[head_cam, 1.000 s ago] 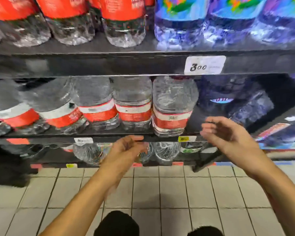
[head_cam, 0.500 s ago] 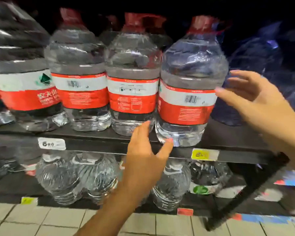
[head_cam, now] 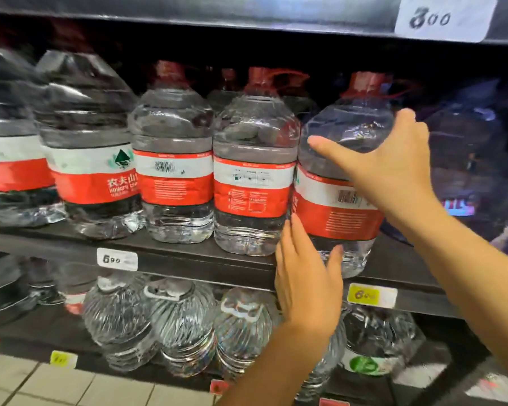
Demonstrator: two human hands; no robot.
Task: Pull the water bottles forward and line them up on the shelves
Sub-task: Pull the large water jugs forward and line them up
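Large clear water bottles with red and white labels stand in a row on the dark middle shelf [head_cam: 188, 259]. The rightmost bottle [head_cam: 329, 218] stands at the shelf's front edge. My right hand [head_cam: 387, 171] lies spread on its upper right side, thumb pointing left across the front. At the bottle's lower left, my left hand [head_cam: 305, 282] has straight fingers by its base, thumb toward its front. To the left stand a second bottle [head_cam: 252, 183] and a third [head_cam: 173, 171], set slightly further back.
Dark blue wrapped bottles [head_cam: 467, 171] fill the shelf to the right. Ribbed clear bottles [head_cam: 182, 326] sit on the lower shelf. Price tags [head_cam: 117, 259] hang on the shelf edges. Tiled floor [head_cam: 71, 388] shows at the bottom left.
The view has come closer to the middle shelf. My right hand moved from beside the rightmost bottle onto its upper side. My left hand stays by the base.
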